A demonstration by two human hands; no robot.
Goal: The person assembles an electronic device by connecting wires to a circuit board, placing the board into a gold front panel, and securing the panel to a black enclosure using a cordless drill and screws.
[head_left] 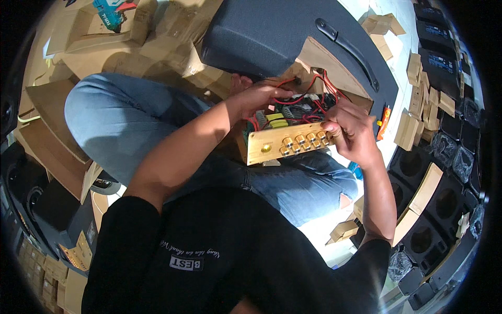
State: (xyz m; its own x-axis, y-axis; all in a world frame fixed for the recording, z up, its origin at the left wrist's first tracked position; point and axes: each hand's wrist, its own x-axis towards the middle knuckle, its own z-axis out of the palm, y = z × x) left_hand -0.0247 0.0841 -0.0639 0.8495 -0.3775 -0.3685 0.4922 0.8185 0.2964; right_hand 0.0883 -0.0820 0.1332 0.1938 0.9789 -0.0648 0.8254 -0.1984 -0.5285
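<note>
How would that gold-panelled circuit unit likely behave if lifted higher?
The gold panel looks flat and straight-edged, so it's probably stiff. The red wires loop loosely, so they'd likely flop. The yellow components sit exposed behind it, so they may be fragile.

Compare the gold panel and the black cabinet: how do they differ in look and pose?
The gold panel is thin and flat; the black cabinet is bulky and boxy. The panel carries small round knobs, the cabinet a long handle. The right hand grips the panel; the cabinet sits beyond it. Both are before the person.
</note>
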